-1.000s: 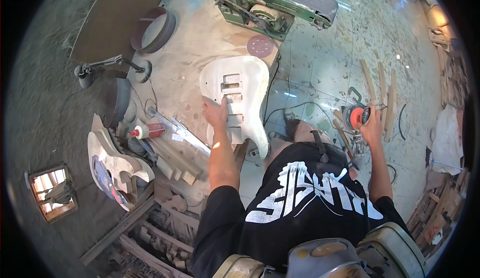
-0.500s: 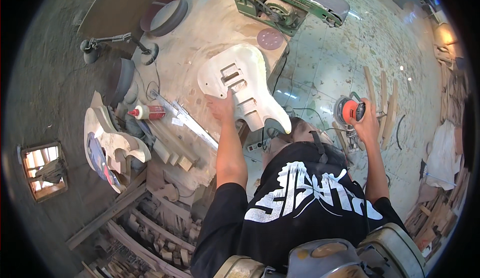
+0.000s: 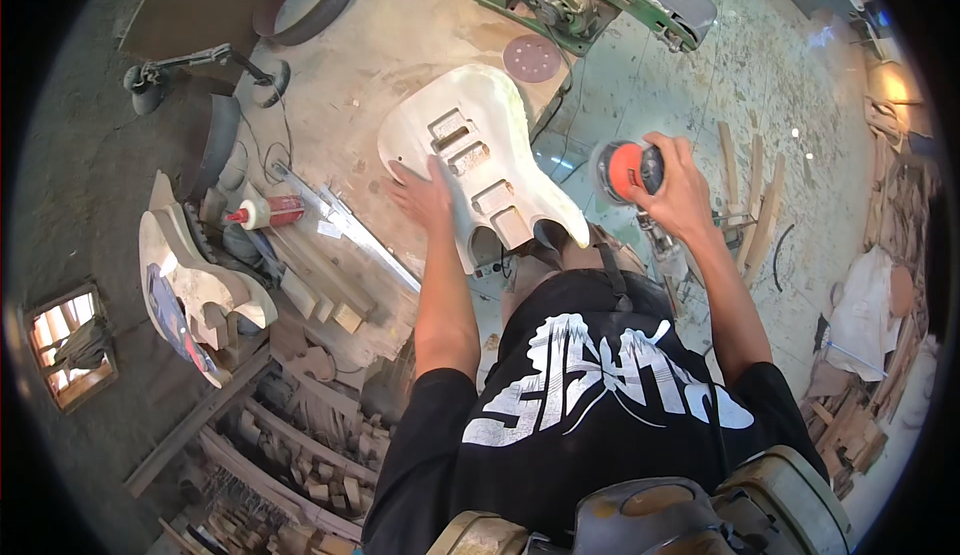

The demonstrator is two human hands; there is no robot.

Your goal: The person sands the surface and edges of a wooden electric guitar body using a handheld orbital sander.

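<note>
Head cam view: left hand [image 3: 425, 195] has its fingers fanned apart, thumb lying on the face of the guitar body [image 3: 505, 145] and the others along its near-left edge. Can't tell if any fingertips tuck underneath. Right hand [image 3: 682, 190] is clamped around the black top of an orange sander [image 3: 625, 170], fingers and thumb curled around it. The sander's held up to the right of the body, clearly apart from it.

The body itself is whitish with a yellow-green tint along the right edge, has a row of rectangular cavities down the middle and a small hole near the left edge. Its wide end sits over the tabletop [image 3: 340, 75], and the horned end sticks out past the edge toward the person.

Further out, a brownish-purple sanding disc [image 3: 532, 58] lies just beyond the body, near a green-framed machine [image 3: 600, 5]. Off to the left you've got a long metal straightedge [image 3: 350, 230], a red and white bottle [image 3: 270, 211], some wood strips [image 3: 330, 280] and a second, pale guitar-shaped piece [image 3: 210, 285]. Long sticks [image 3: 768, 215] lie on the floor [image 3: 800, 145], right side.
</note>
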